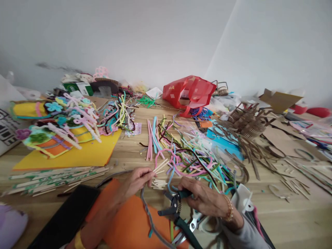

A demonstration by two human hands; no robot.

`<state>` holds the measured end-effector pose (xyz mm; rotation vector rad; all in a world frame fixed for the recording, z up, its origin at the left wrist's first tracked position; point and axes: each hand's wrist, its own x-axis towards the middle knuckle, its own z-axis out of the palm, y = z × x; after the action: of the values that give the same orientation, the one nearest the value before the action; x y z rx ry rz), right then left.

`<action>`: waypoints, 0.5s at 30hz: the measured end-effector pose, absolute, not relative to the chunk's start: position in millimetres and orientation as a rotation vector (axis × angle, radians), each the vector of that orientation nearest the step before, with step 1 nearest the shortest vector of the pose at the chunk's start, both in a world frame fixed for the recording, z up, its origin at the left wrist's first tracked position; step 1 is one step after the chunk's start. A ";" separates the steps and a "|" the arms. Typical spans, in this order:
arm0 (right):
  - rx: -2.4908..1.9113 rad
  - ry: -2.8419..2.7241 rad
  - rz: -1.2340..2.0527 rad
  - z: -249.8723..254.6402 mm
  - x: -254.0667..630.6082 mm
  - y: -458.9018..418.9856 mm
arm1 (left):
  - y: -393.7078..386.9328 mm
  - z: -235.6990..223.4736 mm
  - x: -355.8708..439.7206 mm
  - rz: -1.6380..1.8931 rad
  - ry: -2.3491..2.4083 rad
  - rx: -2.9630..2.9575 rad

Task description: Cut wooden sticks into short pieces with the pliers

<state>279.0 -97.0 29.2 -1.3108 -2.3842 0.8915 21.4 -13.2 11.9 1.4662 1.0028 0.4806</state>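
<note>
My left hand [140, 177] pinches a few thin, pale wooden sticks [161, 166] between thumb and fingers, their ends fanning out to the right. Below them a small pile of short cut stick pieces [159, 184] lies on the table. My right hand [201, 195] is closed on one dark green handle of a pair of pruning shears [175, 204]. The shears' jaws are apart and point left, and the other handle runs down toward me. Beneath the shears are scissors [193, 224] and an orange sheet [137, 221]. A grey fuzzy stem [149, 211] curves between my hands.
Paper-wrapped chopsticks [57, 180] lie at left beside a black flat case [70, 214]. Fuzzy craft flowers [54, 107] rest on yellow sheets [103, 155]. Beyond my hands are heaped pipe cleaners [197, 159], a red bag [188, 91] and brown woven baskets [246, 121].
</note>
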 end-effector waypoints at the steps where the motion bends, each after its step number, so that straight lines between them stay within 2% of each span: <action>1: -1.276 -2.321 0.924 28.8 280.0 -96.6 | -13.8 12.1 21.8 0.475 0.991 1.439; 9: -1.137 -1.663 1.388 20.3 267.6 -86.0 | -19.3 14.2 26.8 0.598 0.967 1.483; 15: -1.063 -1.511 1.383 11.6 250.9 -84.3 | -29.5 16.5 32.2 0.570 0.830 1.500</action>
<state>250.9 -84.3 11.6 -1.0633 -1.5110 1.3830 32.2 -29.5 16.5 1.4999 0.8304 0.5703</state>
